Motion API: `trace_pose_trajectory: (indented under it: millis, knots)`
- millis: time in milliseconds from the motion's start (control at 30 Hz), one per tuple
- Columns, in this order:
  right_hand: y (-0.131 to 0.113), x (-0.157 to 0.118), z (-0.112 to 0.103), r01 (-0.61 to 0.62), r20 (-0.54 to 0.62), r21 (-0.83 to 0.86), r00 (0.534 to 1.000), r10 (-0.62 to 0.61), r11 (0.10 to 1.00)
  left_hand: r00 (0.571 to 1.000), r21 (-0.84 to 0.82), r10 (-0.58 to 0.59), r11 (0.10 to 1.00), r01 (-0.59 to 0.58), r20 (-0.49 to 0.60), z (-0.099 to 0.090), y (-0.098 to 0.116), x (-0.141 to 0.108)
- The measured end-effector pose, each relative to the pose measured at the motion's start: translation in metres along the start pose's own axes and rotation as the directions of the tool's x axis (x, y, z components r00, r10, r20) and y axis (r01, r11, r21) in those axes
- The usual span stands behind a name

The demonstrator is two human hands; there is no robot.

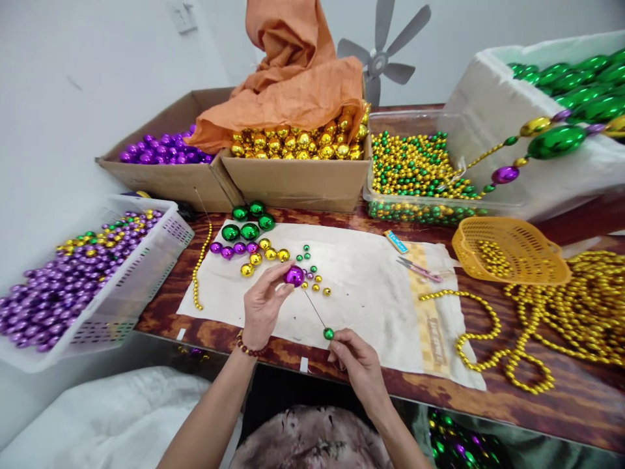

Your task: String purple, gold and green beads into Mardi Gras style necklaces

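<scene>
My left hand [262, 301] pinches a shiny purple bead [294, 275] above a white cloth [371, 293]. A thin needle [315, 309] runs from that bead down to a small green bead [329, 333] at the fingertips of my right hand [357, 362], which grips the needle's lower end. Just beyond my left hand lie loose beads on the cloth: green balls [249, 221], purple ones [233, 248], gold ones [266, 253] and tiny green and gold ones [312, 270].
Cardboard boxes of purple [161, 148] and gold balls [297, 143] stand at the back under an orange cloth [293, 71]. A white basket [122, 286] of purple beads sits left. Right: clear tub [415, 163], yellow basket [508, 251], gold bead strands [561, 312], scissors [420, 268].
</scene>
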State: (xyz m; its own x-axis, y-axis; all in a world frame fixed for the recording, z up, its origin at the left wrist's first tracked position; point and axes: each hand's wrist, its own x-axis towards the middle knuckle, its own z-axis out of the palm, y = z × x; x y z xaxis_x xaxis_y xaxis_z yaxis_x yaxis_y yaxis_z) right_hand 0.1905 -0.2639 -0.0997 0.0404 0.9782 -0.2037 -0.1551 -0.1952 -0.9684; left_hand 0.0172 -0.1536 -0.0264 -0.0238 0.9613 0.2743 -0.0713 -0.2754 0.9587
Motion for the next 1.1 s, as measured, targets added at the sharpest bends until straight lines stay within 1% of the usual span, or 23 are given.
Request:
trace_pose_trajectory:
  millis: [200, 333, 433, 867, 967, 1100]
  knots:
    - [0.002, 0.001, 0.001, 0.026, 0.004, -0.033, 1.000, -0.026, 0.999, 0.993, -0.148, -0.110, 0.984, 0.101, -0.050, -0.004, -0.004, 0.008]
    - [0.005, 0.003, 0.003, 0.026, 0.004, -0.034, 1.000, -0.026, 0.999, 0.987, -0.296, -0.155, 0.945, 0.138, -0.034, -0.003, 0.000, 0.014]
    - [0.006, 0.002, 0.004, 0.026, 0.010, -0.031, 1.000, -0.026, 0.999, 0.984, -0.356, -0.175, 0.922, 0.152, -0.033, -0.001, 0.004, 0.015]
    - [0.002, 0.003, 0.008, 0.035, -0.002, -0.007, 0.999, -0.035, 0.999, 0.975, -0.393, -0.223, 0.897, 0.201, -0.011, 0.006, 0.007, 0.010]
    - [-0.001, 0.003, 0.011, 0.026, -0.008, 0.028, 1.000, -0.026, 0.999, 0.974, -0.379, -0.228, 0.902, 0.209, -0.006, 0.007, 0.008, 0.007]
    - [-0.006, 0.005, 0.021, 0.023, -0.034, 0.112, 0.999, -0.019, 0.993, 0.976, -0.372, -0.217, 0.903, 0.213, 0.033, 0.012, 0.011, -0.001]
